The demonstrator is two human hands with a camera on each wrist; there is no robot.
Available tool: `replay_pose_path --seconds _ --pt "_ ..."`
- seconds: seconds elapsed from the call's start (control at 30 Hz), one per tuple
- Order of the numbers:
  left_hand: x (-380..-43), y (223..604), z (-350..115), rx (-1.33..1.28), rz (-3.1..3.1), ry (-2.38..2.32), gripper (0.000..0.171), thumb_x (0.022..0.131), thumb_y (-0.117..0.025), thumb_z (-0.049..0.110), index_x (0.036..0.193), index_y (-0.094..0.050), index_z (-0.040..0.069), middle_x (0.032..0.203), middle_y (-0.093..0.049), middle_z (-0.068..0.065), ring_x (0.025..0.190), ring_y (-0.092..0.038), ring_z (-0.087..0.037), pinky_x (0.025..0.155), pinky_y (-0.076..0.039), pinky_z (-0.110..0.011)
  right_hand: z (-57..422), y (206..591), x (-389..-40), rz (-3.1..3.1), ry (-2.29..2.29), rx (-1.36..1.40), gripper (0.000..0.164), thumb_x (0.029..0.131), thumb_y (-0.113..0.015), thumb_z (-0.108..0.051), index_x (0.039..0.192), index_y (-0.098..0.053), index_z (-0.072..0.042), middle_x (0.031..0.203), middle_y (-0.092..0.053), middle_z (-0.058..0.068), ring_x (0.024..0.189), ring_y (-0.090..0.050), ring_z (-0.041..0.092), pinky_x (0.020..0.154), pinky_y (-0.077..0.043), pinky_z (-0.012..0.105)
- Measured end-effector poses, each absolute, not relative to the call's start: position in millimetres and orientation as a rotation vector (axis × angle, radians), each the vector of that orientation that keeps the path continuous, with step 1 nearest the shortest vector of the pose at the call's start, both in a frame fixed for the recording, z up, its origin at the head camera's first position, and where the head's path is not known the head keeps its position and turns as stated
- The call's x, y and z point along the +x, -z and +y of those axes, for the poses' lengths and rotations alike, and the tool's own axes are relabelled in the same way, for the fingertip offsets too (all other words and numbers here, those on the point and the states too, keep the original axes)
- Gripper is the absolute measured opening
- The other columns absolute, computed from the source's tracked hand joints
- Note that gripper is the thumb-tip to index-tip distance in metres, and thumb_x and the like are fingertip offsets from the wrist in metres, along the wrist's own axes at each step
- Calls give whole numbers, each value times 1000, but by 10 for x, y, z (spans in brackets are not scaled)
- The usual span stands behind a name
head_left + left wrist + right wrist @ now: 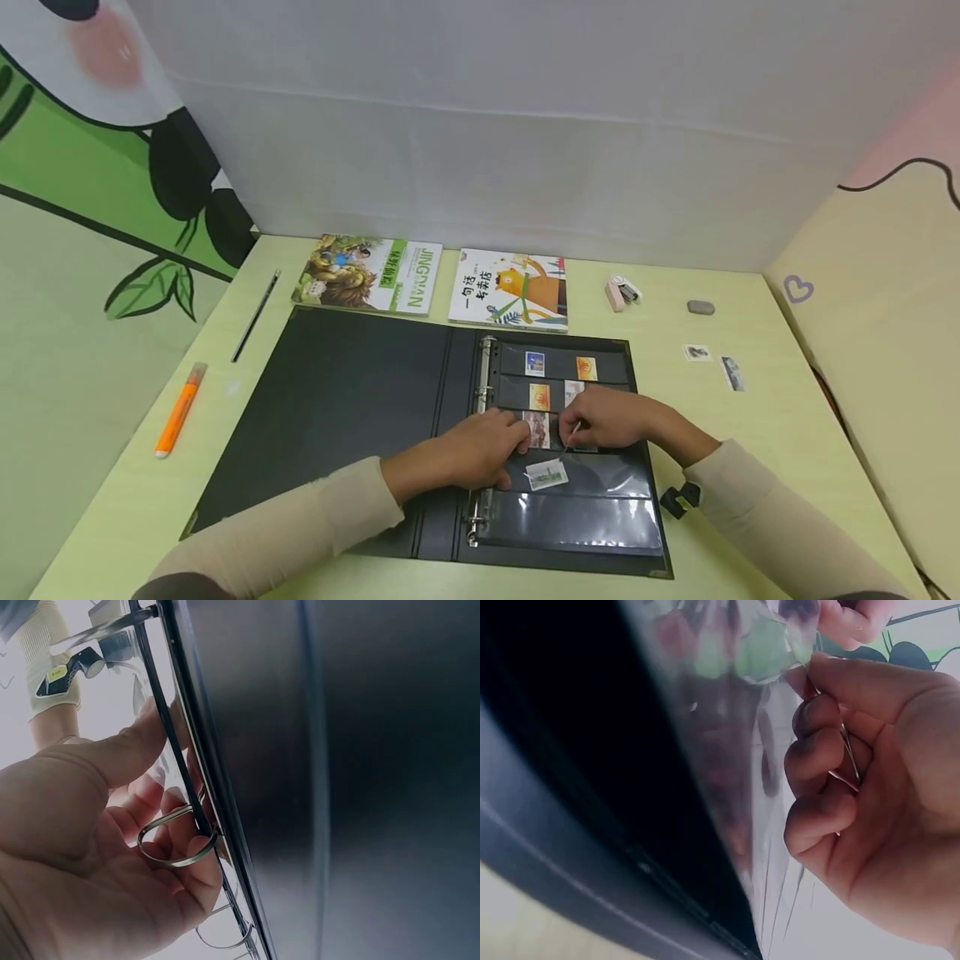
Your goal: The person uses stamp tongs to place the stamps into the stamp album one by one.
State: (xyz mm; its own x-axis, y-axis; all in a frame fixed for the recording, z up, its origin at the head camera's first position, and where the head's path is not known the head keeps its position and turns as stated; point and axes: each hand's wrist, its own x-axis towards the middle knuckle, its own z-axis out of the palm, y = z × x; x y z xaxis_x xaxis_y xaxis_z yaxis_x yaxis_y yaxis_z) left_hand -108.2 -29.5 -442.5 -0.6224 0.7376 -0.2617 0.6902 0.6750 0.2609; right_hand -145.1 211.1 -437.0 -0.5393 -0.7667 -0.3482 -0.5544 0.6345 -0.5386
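My right hand (600, 414) pinches slim metal tweezers (572, 437) above the stamp album page. At their tip a greenish stamp (547, 474) lies tilted over a clear pocket strip; whether the tips grip it is too small to tell. My left hand (480, 446) rests on the page beside the binder rings (483, 375), fingers loosely bent and thumb apart, touching the clear sleeve. Several coloured stamps, including a reddish one (537, 428), sit in the upper pockets. The right wrist view shows the tweezers (849, 754) running inside my curled fingers.
The open black album cover (360, 392) spreads left. Behind it lie a lion-cover book (367, 275) and a bear-cover book (510, 287). An orange marker (180, 412) and a pencil (257, 317) lie left; a pink stapler (621, 293), grey eraser (701, 307) and loose stamps (697, 353) right.
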Motion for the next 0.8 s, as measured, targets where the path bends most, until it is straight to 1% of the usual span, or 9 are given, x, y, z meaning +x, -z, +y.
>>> replay_pose_path --seconds 0.17,0.63,0.8 --pt "-1093 4441 -298 1122 2536 -202 42 72 -83 37 95 -49 25 98 -53 7 91 -49 -11 78 -43 -28 2141 4400 -1433 2246 506 -1004 15 90 -62 -17 79 -66 -27 73 -58 -18 67 -52 -2 65 -43 18" --pt "-1103 4433 -301 1141 2532 -201 42 72 -83 38 93 -48 25 95 -52 7 86 -47 -10 75 -42 -27 2141 4420 -1435 2180 487 -985 15 90 -63 -18 80 -66 -29 75 -59 -18 70 -53 -2 68 -44 19" --pt "-1104 4437 -298 1138 2534 -195 43 72 -83 39 93 -49 25 95 -52 7 87 -47 -10 76 -42 -27 2197 4387 -1453 2207 526 -967 12 91 -62 -18 84 -68 -26 78 -61 -17 72 -54 0 71 -45 20"
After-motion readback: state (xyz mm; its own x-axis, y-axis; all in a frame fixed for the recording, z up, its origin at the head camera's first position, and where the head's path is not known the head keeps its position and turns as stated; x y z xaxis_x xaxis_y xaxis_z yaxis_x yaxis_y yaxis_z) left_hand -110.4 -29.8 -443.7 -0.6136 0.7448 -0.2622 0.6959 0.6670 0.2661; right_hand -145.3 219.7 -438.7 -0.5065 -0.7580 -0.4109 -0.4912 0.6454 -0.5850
